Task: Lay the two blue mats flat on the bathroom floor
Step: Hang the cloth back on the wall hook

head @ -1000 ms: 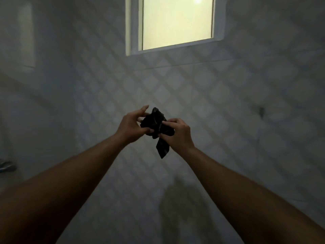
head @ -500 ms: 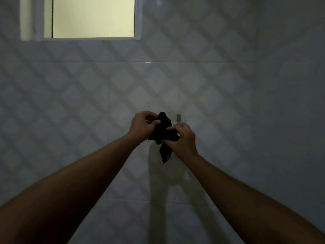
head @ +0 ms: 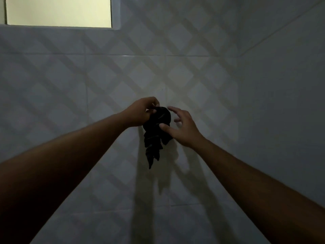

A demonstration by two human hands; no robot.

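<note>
Left hand (head: 140, 112): fingers pinched shut on the top of the dark cloth (head: 157, 131), apparently carrying its weight.
Right hand (head: 182, 128): fingers spread open; thumb touches the cloth's side, probably to steady it.
Cloth: bunched, hanging against the tiled wall (head: 193, 76) below the window (head: 58, 12), likely being hung there.
Blue mats: not in view; floor not visible.
Task status: judged not yet begun.
</note>
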